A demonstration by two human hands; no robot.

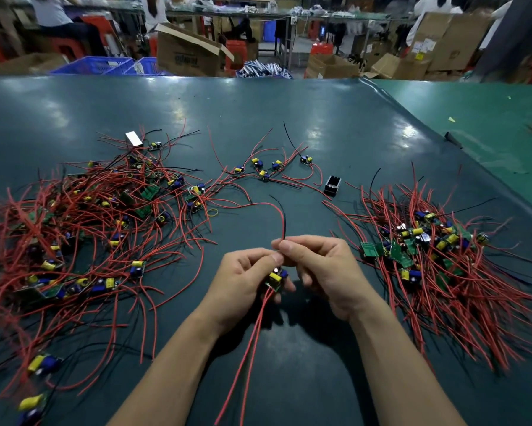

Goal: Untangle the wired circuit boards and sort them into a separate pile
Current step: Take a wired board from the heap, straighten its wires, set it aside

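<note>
Pinching one circuit board in left hand fingers, right hand fingers grip its wires.

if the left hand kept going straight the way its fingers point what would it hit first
Probably the right hand: the left hand, holding a small green circuit board, points right at it, fingertips nearly touching, though depth is unclear.

Red and black wires, green boards with yellow and blue parts. Dark teal table; blue crates behind

Both forearms fwd, left grip & right grip touching, fingers curled.
</note>
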